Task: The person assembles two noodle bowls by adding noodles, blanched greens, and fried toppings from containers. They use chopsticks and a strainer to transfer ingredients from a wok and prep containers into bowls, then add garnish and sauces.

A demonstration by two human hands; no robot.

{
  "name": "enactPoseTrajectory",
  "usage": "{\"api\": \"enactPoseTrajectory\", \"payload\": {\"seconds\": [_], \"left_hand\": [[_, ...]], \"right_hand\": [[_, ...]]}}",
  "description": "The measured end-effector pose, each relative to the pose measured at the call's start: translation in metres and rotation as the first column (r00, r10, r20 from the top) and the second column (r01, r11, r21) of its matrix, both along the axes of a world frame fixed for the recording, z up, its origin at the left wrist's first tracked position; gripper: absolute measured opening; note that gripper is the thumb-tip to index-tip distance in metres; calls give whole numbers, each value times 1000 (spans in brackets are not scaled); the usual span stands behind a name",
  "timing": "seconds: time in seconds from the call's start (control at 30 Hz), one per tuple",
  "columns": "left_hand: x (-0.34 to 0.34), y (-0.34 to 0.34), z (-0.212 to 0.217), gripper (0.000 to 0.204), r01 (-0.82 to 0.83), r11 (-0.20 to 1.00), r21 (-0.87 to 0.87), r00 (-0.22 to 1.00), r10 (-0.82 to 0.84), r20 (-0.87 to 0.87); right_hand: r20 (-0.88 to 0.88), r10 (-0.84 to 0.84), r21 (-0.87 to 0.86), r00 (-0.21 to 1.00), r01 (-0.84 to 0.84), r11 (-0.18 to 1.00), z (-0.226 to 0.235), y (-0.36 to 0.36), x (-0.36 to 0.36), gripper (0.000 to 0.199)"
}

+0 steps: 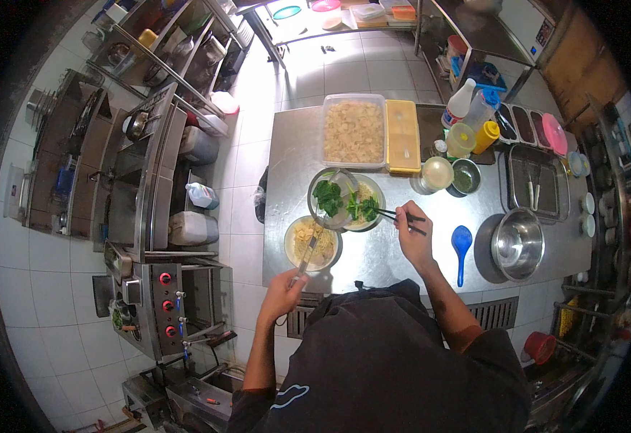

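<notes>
My right hand (413, 234) holds dark chopsticks (395, 214) whose tips pinch green leaves (362, 208) over a bowl of noodles (373, 189). My left hand (284, 292) grips the handle of a metal strainer (333, 198) that carries more green leaves (327, 195) and hangs tilted above the two bowls. A second bowl of yellow noodles (312, 244) stands nearest me on the steel table (373, 260).
A clear tub of pale pieces (354, 131) and a yellow-lidded box (403, 135) stand at the table's far side. A blue spoon (461, 245), a steel mixing bowl (517, 244), squeeze bottles (467, 108) and a tray (537, 189) lie to the right. A stove (160, 303) stands left.
</notes>
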State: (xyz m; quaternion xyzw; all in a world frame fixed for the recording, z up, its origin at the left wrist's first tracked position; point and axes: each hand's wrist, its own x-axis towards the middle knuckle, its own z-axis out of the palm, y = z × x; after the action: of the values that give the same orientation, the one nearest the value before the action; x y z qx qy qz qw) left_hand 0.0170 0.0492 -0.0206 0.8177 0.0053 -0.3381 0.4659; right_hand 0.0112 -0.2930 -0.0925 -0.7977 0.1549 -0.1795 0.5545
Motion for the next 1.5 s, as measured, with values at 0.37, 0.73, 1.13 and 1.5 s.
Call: {"api": "enactPoseTrajectory", "payload": {"seconds": [0.37, 0.73, 1.13, 1.5], "left_hand": [[-5, 0, -12, 26, 15, 997, -79, 1000, -17, -24], [-14, 5, -9, 28, -74, 994, -75, 996, 71, -47], [-57, 55, 22, 30, -280, 952, -127, 957, 266, -117], [-128, 74, 9, 31, -490, 866, -97, 869, 477, -136]], "right_hand": [[32, 9, 289, 999, -17, 957, 0, 7, 2, 24], [11, -47, 142, 999, 45, 989, -6, -3, -2, 27], [75, 30, 482, 997, -62, 874, -1, 9, 11, 22], [158, 455, 567, 877, -458, 685, 15, 122, 60, 21]]}}
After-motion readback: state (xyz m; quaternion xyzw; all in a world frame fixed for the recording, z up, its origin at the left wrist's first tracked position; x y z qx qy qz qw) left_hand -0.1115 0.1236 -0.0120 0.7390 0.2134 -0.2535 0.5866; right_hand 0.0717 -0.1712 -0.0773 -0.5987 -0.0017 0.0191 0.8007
